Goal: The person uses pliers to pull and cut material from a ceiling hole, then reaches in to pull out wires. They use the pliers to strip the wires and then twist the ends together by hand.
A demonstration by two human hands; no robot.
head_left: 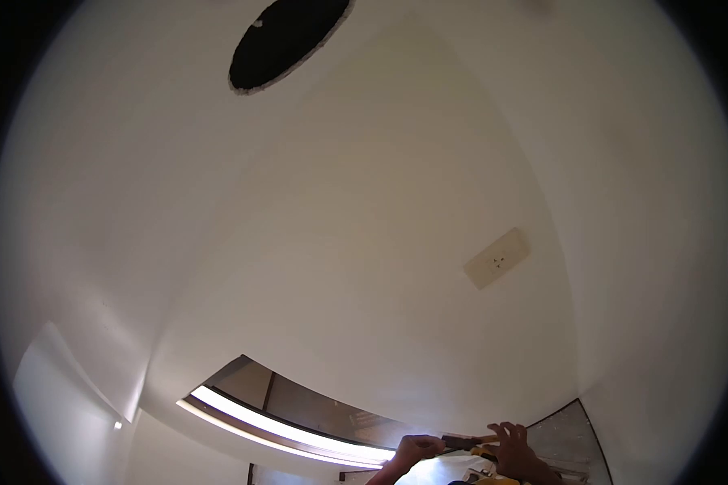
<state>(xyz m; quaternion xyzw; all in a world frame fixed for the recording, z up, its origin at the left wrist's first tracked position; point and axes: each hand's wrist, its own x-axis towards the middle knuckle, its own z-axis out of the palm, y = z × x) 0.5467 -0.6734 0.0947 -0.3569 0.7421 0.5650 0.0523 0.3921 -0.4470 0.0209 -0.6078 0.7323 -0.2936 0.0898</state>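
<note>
Low in the view, my left hand [417,449] is closed around one end of a slim dark-handled tool [459,442]. Its exact kind is too small to tell. My right hand [513,453] has its fingers curled at the other end, by a pale narrow part [488,439]. What lies within these fingers is partly hidden. Just below, between the hands, is a yellow-and-black item [485,453], cut off by the frame's bottom edge.
A lit mirror [315,404] with a bright light strip [299,424] spans the lower left wall. On the pale wall above is an outlet plate [497,259]. A dark round hole [287,44] opens at the top. Grey panelling [565,436] stands right of my hands.
</note>
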